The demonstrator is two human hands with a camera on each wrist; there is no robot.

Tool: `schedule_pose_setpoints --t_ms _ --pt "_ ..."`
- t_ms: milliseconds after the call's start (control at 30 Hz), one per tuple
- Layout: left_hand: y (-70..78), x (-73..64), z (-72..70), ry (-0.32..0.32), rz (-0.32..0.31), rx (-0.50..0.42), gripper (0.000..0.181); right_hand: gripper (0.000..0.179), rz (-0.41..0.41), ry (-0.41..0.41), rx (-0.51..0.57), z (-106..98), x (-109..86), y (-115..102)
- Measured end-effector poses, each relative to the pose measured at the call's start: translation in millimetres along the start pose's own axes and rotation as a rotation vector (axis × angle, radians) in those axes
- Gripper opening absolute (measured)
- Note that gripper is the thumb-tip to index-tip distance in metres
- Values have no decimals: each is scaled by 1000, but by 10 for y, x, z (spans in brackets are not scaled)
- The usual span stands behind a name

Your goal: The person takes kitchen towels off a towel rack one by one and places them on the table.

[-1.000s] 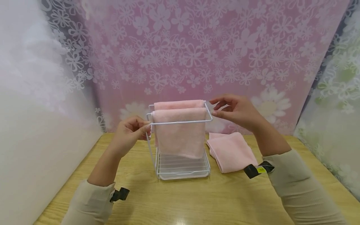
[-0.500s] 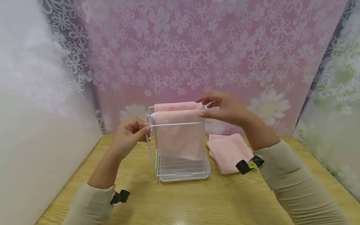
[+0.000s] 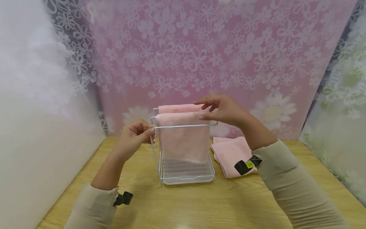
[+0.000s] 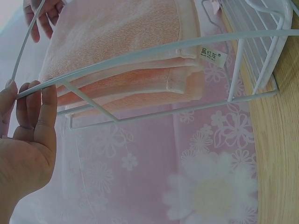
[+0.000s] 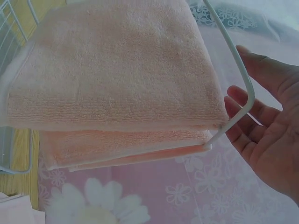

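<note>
On wood (image 3: 183, 203) stands a tall rack (image 3: 183, 126), left grip (image 3: 132, 138) pinching it, right grip (image 3: 224, 109) spread.

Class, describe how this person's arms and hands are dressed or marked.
The left hand and right hand wear no gloves. Beige fabric sleeves end on the forearms. A small black blocky device sits at the left cuff; another, at the right cuff, bears a yellow label, its lettering too small to read.

A white wire rack (image 3: 183, 126) stands upright on the table (image 3: 183, 206), pink towels (image 3: 184, 141) hanging folded from its top, one behind another.
</note>
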State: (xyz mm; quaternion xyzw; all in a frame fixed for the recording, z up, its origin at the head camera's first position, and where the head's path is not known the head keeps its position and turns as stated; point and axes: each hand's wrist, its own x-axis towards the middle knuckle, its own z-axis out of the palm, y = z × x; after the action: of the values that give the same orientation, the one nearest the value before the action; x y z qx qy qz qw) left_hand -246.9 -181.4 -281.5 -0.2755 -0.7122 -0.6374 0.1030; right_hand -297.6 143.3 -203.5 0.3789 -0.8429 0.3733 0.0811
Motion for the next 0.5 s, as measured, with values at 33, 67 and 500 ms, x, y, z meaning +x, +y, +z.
schedule_pose_setpoints --t_ms 33,67,500 --pt "2 8 -1 -1 2 -2 13 46 12 4 5 0 6 -4" --pt "5 15 -1 -2 3 -3 14 46 22 8 11 0 14 -8" --pt "1 2 -9 -9 5 -4 13 39 97 -16 5 36 106 -35"
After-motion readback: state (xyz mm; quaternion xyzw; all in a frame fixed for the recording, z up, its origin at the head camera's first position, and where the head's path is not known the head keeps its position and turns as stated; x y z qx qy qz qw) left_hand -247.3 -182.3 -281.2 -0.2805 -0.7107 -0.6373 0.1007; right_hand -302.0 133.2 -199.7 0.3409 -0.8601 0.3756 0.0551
